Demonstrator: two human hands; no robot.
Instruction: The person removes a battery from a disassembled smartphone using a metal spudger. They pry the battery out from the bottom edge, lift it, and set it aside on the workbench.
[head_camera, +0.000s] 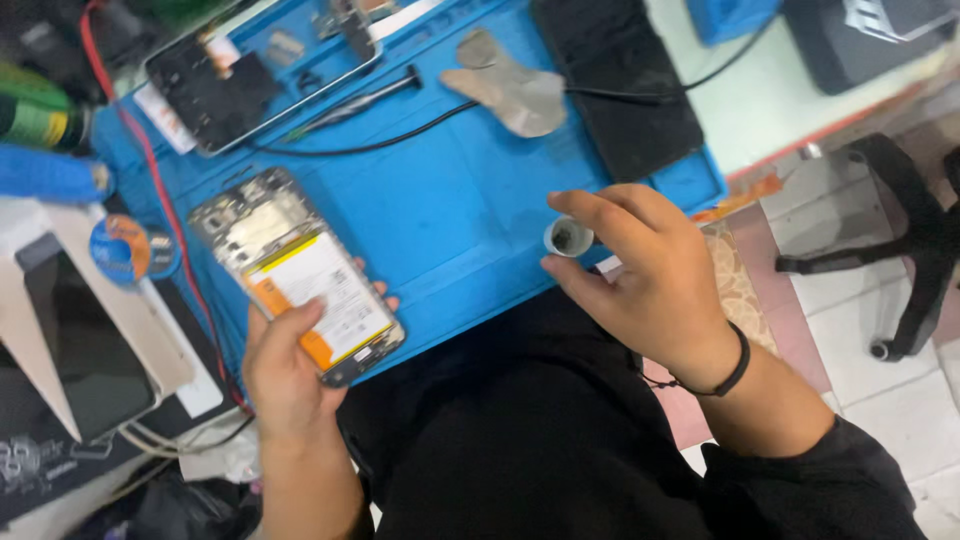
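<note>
Repair step, judged mid-disassembly: left hand (285, 375) clasps an opened phone (298, 275), white-and-orange battery label up, at the blue mat's (450, 210) near edge. Right hand (650, 280) pinches a small white cap (568, 238) between fingertips. Next move likely calls for steady, precise placement. A round blue-orange roll (125, 248) lies left.

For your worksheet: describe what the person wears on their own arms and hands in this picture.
Both hands, left hand and right hand, are bare, with no gloves or rings visible. A thin black cord bracelet circles the right wrist. A black sleeve covers the right upper forearm; the left forearm shows no sleeve.
</note>
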